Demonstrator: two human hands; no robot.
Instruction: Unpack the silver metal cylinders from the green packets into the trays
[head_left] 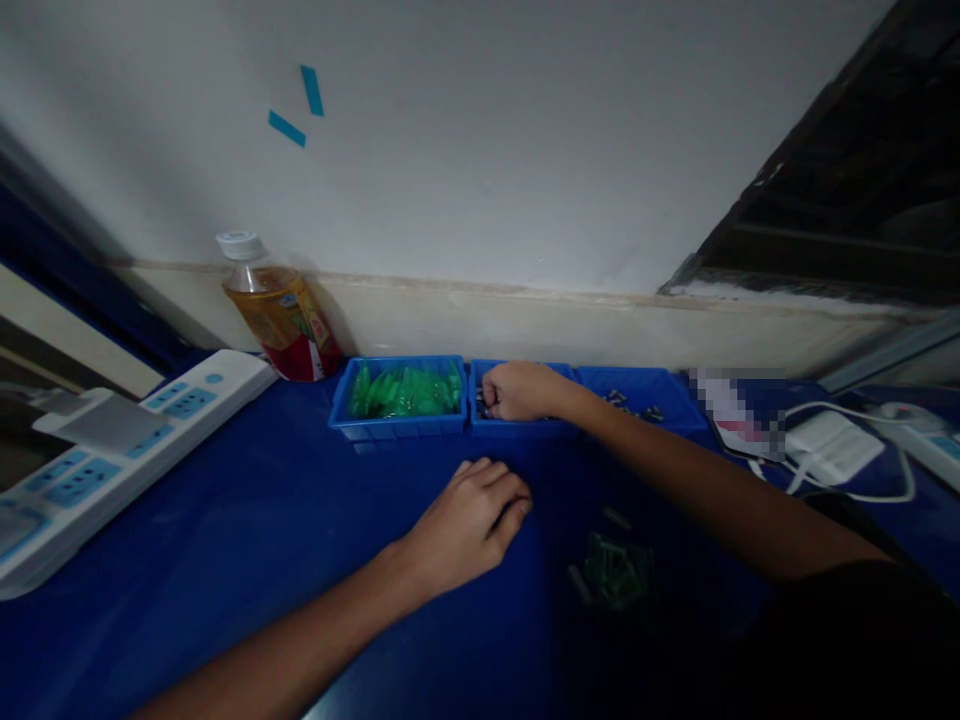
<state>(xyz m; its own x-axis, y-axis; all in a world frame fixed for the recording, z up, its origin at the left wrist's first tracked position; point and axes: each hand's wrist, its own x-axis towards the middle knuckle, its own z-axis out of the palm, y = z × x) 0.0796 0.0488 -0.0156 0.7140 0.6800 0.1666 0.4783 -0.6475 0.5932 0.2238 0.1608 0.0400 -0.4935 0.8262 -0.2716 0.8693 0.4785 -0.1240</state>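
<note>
My right hand [517, 390] reaches into the middle blue bin [517, 428], fingers curled over small dark metal parts [484, 403]; what it grips is too small to name. My left hand [472, 520] rests on the blue table top [262, 530] in front of the bins, fingers curled under, nothing visible in it. The left blue bin [401, 425] is full of green plastic pieces [405, 390]. The right blue bin [645, 398] holds a few dark parts. A small heap of green pieces and dark pins [615, 570] lies on the table right of my left hand.
A bottle of amber drink [277, 310] stands by the wall, left of the bins. A long white power strip [112, 450] lies at the left. A white adapter with cables [832, 445] and another strip [922, 430] sit at the right. The wall is close behind.
</note>
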